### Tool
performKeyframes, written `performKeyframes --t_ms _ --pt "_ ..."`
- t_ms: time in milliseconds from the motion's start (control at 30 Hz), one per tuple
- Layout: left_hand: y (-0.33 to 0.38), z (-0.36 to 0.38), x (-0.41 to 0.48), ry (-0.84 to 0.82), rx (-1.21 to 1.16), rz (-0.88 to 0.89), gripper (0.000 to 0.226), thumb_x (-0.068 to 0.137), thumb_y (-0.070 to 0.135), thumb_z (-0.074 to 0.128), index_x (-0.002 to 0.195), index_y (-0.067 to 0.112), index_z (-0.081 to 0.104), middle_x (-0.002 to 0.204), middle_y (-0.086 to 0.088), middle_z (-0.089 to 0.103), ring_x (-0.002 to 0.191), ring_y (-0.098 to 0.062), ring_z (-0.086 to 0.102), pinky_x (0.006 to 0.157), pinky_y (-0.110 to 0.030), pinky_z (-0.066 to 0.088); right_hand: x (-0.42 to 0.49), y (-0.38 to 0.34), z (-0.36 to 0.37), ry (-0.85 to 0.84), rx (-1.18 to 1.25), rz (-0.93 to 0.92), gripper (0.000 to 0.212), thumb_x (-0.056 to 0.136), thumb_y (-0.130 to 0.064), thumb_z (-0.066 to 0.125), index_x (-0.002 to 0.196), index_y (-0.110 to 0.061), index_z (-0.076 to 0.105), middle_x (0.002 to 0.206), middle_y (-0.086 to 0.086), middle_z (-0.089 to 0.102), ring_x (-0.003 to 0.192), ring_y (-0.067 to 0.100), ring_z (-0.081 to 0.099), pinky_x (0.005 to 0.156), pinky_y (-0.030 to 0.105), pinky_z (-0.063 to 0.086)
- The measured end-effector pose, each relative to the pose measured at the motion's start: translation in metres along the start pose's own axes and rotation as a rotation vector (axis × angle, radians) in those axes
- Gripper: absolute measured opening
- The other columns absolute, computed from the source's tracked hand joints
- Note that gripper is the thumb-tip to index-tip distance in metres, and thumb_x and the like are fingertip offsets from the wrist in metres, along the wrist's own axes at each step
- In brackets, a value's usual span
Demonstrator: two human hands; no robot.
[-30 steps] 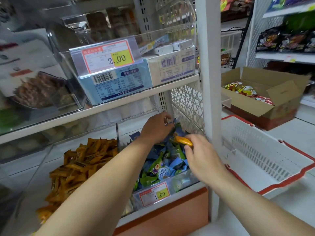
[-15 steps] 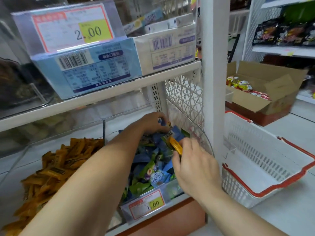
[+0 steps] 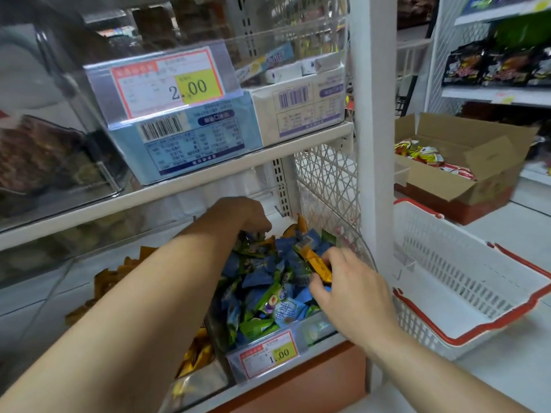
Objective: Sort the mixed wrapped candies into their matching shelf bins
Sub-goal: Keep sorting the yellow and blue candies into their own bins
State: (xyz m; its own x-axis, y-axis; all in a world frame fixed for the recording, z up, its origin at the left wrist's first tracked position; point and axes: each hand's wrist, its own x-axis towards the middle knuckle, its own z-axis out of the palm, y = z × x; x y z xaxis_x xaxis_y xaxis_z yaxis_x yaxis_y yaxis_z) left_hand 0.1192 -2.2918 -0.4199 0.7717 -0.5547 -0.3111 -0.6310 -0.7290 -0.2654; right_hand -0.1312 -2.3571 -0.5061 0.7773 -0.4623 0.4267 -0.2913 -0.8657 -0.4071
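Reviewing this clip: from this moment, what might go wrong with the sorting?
1. The right hand pinches the orange candy with its fingertips above the blue-and-green candy bin; a slip would bury it in the mix.
2. The orange candy pile lies to the left, beyond the left forearm, so the transfer may bump that arm.
3. Another orange wrapper at the bin's back could get overlooked.

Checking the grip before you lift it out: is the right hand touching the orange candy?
Touching. The head view shows the right hand pinching the near end of the orange candy, with no gap between them.
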Motion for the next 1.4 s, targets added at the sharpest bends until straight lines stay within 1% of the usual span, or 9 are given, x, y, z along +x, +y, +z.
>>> performKeyframes --t_ms 133,233,433,500,600,1000,1167,1300,1400 --pt "0.028 0.005 0.018 0.257 -0.308 0.136 0.032 0.095 0.033 0.057 0.071 0.011 0.057 0.088 -0.01 0.06 0.067 -0.016 0.051 0.055 -0.029 0.036 -0.001 0.002 -0.001 -0.027 0.032 -0.01 0.021 0.093 -0.047 0.048 0.103 -0.029 0.05 0.092 -0.011 0.052 0.077 0.01 0.051 0.06 0.026 0.035" --pt "0.045 0.017 0.037 0.196 -0.645 0.122 0.039 0.097 0.041 0.055 0.1 0.005 0.069 0.099 -0.01 0.063 0.087 -0.024 0.06 0.065 -0.027 0.043 -0.001 0.002 0.001 -0.02 0.024 -0.007 0.018 0.091 -0.047 0.046 0.098 -0.031 0.046 0.087 -0.012 0.048 0.072 0.01 0.047 0.059 0.025 0.031" --pt "0.066 0.037 0.055 -0.063 -0.745 0.16 0.045 0.1 0.051 0.046 0.072 0.018 0.059 0.103 -0.02 0.064 0.092 -0.03 0.06 0.08 -0.032 0.046 0.002 0.002 0.003 -0.016 -0.017 -0.016 0.016 0.087 -0.051 0.039 0.09 -0.035 0.039 0.08 -0.014 0.043 0.067 0.007 0.04 0.052 0.021 0.021" --pt "0.067 0.043 0.058 -0.067 -0.686 0.181 0.023 0.099 0.036 0.05 0.094 0.015 0.057 0.11 -0.015 0.06 0.099 -0.028 0.054 0.082 -0.031 0.043 0.002 0.003 0.002 -0.021 -0.016 -0.017 0.016 0.086 -0.051 0.039 0.089 -0.036 0.038 0.079 -0.015 0.043 0.066 0.006 0.04 0.051 0.014 0.017" --pt "0.068 0.049 0.055 -0.033 -0.66 0.214 0.034 0.096 0.025 0.05 0.129 0.013 0.049 0.133 -0.01 0.049 0.116 -0.026 0.049 0.092 -0.032 0.038 0.001 0.004 0.001 -0.029 0.001 -0.026 0.015 0.087 -0.05 0.042 0.089 -0.036 0.038 0.08 -0.015 0.042 0.068 0.006 0.041 0.052 0.012 0.016" --pt "0.066 0.045 0.047 -0.035 -0.734 0.275 0.016 0.099 0.029 0.054 0.086 0.02 0.052 0.096 -0.003 0.052 0.093 -0.019 0.048 0.079 -0.03 0.037 0.001 0.005 -0.002 -0.059 0.035 -0.042 0.016 0.089 -0.051 0.042 0.097 -0.037 0.04 0.089 -0.015 0.043 0.075 0.006 0.042 0.053 0.016 0.02" --pt "0.056 0.038 0.041 0.06 -0.755 0.239 0.026 0.092 0.029 0.066 0.11 0.011 0.06 0.116 -0.011 0.06 0.102 -0.023 0.057 0.091 -0.038 0.048 0.002 0.006 -0.002 -0.07 0.049 -0.045 0.015 0.089 -0.049 0.044 0.096 -0.036 0.039 0.087 -0.015 0.041 0.075 0.006 0.042 0.053 0.016 0.021" --pt "0.044 0.013 0.014 0.183 -1.004 0.183 0.025 0.092 0.028 0.065 0.113 0.016 0.061 0.102 -0.012 0.069 0.076 -0.021 0.068 0.053 -0.026 0.053 0.005 0.006 -0.003 -0.087 0.084 -0.034 0.017 0.092 -0.048 0.045 0.102 -0.034 0.043 0.092 -0.014 0.044 0.081 0.008 0.044 0.064 0.023 0.032" --pt "0.033 0.0 -0.014 0.279 -1.087 0.15 0.025 0.093 0.036 0.063 0.114 0.024 0.059 0.094 -0.003 0.071 0.063 -0.013 0.068 0.049 -0.024 0.051 0.007 0.003 -0.007 -0.108 0.133 0.002 0.016 0.093 -0.044 0.047 0.103 -0.032 0.047 0.094 -0.014 0.044 0.083 0.009 0.045 0.067 0.025 0.033"
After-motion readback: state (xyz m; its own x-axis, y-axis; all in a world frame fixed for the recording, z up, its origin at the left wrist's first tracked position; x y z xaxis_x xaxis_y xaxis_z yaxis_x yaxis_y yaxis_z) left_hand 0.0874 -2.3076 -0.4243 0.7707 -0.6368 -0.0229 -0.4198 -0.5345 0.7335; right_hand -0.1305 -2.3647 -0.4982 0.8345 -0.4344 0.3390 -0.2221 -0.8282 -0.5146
